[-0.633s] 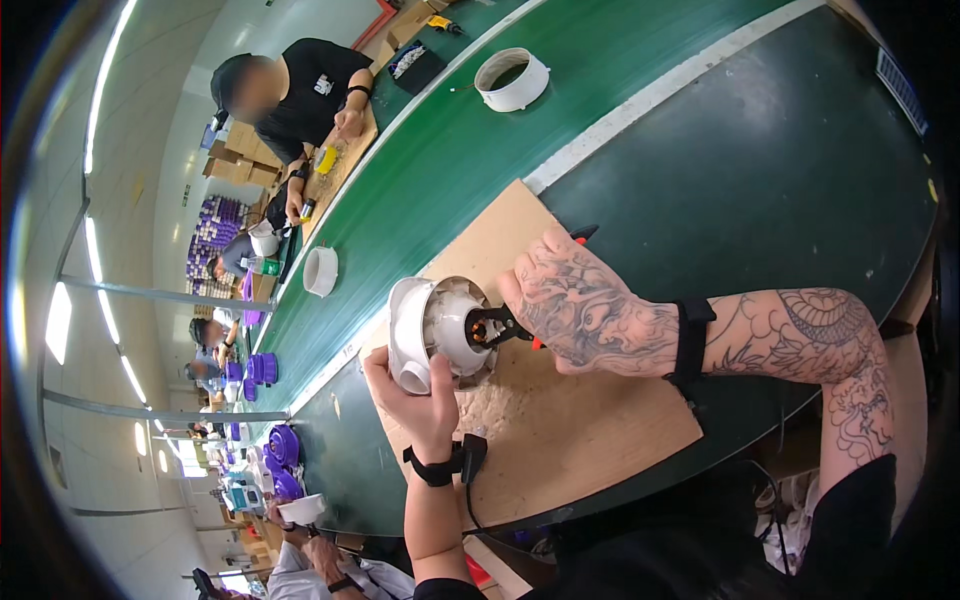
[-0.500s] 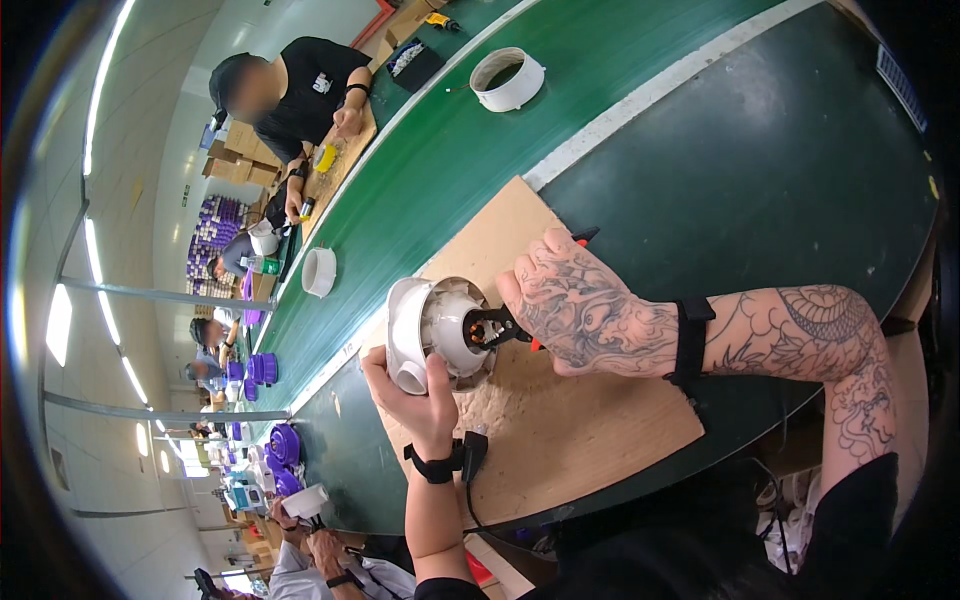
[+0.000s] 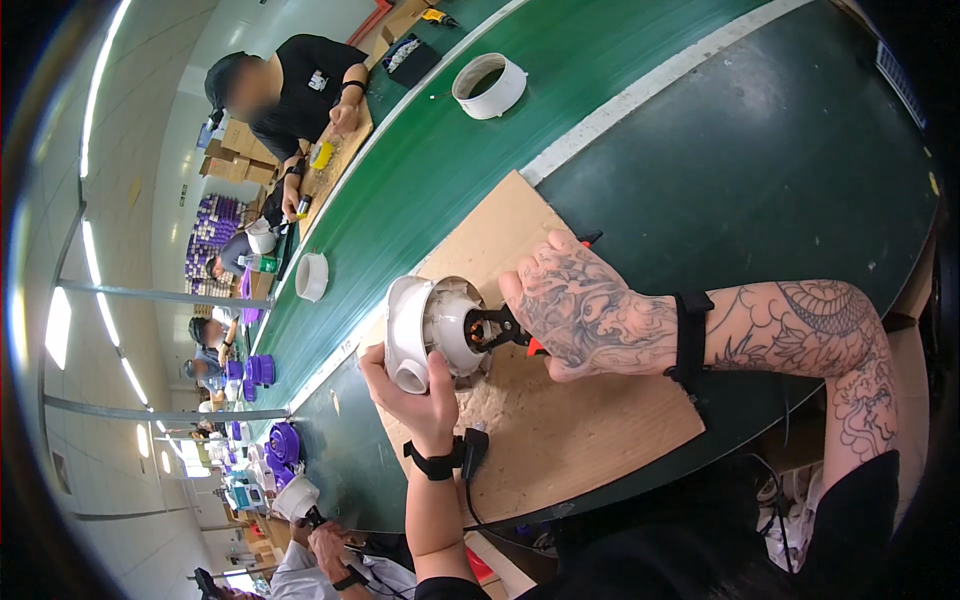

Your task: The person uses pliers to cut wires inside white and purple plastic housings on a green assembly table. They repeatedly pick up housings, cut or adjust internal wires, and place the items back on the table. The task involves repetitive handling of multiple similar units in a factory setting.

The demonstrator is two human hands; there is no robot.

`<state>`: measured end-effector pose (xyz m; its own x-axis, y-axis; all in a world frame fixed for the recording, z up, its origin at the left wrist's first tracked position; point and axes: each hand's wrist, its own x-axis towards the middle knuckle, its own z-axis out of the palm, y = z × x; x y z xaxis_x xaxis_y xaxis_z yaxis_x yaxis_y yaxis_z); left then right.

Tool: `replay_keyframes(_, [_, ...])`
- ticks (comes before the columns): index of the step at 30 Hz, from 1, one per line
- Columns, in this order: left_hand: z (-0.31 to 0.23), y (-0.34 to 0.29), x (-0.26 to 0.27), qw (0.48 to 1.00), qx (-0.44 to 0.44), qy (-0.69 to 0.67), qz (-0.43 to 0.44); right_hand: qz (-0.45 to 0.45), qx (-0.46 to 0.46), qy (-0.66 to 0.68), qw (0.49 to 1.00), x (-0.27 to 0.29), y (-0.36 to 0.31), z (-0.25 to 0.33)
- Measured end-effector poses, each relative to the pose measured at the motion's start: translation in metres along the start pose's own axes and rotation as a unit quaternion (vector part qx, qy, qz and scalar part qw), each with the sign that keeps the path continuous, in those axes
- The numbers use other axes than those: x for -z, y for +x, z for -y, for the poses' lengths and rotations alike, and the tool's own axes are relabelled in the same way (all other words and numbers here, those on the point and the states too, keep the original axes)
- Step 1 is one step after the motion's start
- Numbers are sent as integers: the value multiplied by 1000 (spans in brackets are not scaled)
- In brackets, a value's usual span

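Observation:
A round white plastic housing (image 3: 410, 318) with a short tube on its near side is held over the cardboard sheet by my left hand (image 3: 425, 398). My left fingers and thumb wrap around the tube end. My right hand (image 3: 585, 318) is closed in a fist around a pair of pliers (image 3: 508, 328) with black jaws and red-orange handles. The jaws reach into the hub at the housing's open side, where a bit of copper colour shows. What exactly they grip inside the hub cannot be made out.
Beneath my hands lies a brown cardboard sheet (image 3: 590, 430) on the dark green table. Beyond it runs a green conveyor belt (image 3: 400, 200) carrying white rings (image 3: 488, 86). A co-worker (image 3: 300, 95) sits across the belt; another (image 3: 325, 550) works at the lower left, near purple parts (image 3: 284, 442).
White rings on the belt have slid toward the left and slightly down. My hands, the housing and the pliers stay nearly in place. The lower-left co-worker's white part has turned.

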<state>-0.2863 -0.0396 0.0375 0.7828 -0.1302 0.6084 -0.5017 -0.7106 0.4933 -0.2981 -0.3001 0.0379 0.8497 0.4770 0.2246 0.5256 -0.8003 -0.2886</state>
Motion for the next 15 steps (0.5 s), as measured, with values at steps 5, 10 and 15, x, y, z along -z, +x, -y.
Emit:
replay_keyframes(5, [-2, 3, -2, 998, -46, 39, -22, -7, 12, 60, 998, -4, 0, -1])
replay_keyframes(10, [7, 0, -3, 998, -43, -14, -38, 59, -6, 172, 983, 1, -2, -6])
replay_keyframes(15, [5, -5, 6, 999, -32, 13, -6, 133, -35, 224, 965, -2, 7, -10])
